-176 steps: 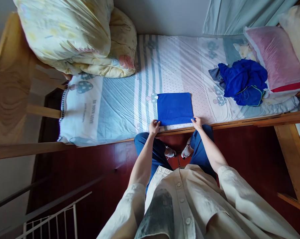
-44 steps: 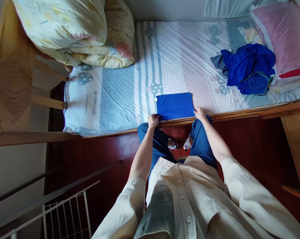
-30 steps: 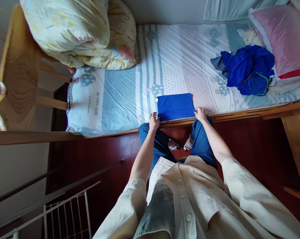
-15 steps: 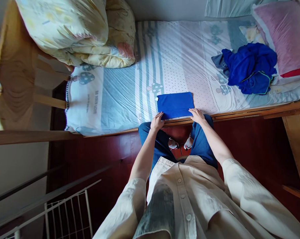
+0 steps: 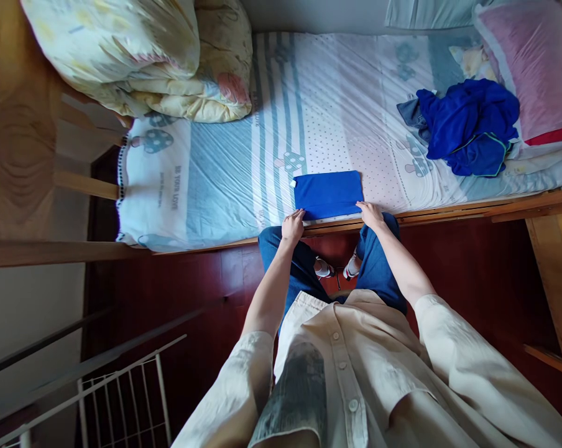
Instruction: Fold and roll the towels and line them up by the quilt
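Note:
A blue folded cloth (image 5: 328, 191) lies as a flat rectangle near the front edge of the bed, a small white tag at its left side. My left hand (image 5: 293, 225) grips its near left corner, fingers curled at the edge. At the near right corner, my right hand (image 5: 370, 214) pinches the fabric between thumb and fingers. A crease runs along the cloth's near side between both hands. The undersides of the fingers are hidden.
A crumpled blue cloth pile (image 5: 470, 127) lies right on the patterned bed sheet (image 5: 225, 180), beside a pink pillow (image 5: 530, 62). A bunched yellow quilt (image 5: 169, 68) fills the far left. A wooden bed rail (image 5: 449, 214) runs along the front; a white metal rack (image 5: 127, 398) stands lower left.
Both hands now grip the near corners more closely, and the cloth's near edge has shifted slightly away from me. The camera view has shifted a little.

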{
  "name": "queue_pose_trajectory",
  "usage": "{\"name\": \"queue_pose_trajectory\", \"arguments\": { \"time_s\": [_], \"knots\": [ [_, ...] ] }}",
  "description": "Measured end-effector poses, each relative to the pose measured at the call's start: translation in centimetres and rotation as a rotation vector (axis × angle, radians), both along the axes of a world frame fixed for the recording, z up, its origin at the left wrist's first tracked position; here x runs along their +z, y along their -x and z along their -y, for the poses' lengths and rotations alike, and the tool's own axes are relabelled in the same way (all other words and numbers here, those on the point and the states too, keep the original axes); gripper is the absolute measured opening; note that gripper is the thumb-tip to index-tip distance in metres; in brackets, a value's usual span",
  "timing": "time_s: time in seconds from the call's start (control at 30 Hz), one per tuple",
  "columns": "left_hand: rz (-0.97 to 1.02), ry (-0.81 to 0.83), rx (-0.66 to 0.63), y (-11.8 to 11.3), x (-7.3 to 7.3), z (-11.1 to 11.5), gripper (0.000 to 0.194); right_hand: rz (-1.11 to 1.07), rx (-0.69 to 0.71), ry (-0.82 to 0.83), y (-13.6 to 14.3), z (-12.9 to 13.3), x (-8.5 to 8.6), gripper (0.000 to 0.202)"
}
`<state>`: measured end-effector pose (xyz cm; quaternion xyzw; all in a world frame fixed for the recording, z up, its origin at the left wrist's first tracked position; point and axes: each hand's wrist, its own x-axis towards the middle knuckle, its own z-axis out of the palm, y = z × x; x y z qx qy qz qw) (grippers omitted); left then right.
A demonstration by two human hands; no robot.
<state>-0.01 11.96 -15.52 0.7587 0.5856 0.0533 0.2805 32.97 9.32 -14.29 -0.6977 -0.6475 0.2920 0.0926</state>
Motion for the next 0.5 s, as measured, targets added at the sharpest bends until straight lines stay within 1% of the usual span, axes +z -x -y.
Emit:
{"name": "queue_pose_trajectory", "arguments": {
  "time_s": [0.1, 0.2, 0.33, 0.5],
  "knots": [
    [-0.067, 0.01, 0.003, 0.2, 0.8, 0.1, 0.057, 0.027, -0.024, 0.05, -0.1, 0.3, 1.2, 0.052],
    [-0.106, 0.036, 0.048, 0.8, 1.6, -0.2, 0.053, 0.003, -0.028, 0.08, -0.4, 0.4, 2.3, 0.048],
    [-0.046, 0.043, 0.116, 1.8, 2.3, -0.8, 0.045, -0.074, -0.03, 0.052, -0.8, 0.4, 3.2, 0.043],
    [0.065, 0.057, 0.189, 2.3, 2.8, -1.1, 0.045, -0.035, -0.058, 0.06, -0.6, 0.4, 3.5, 0.044]
  ]
}}
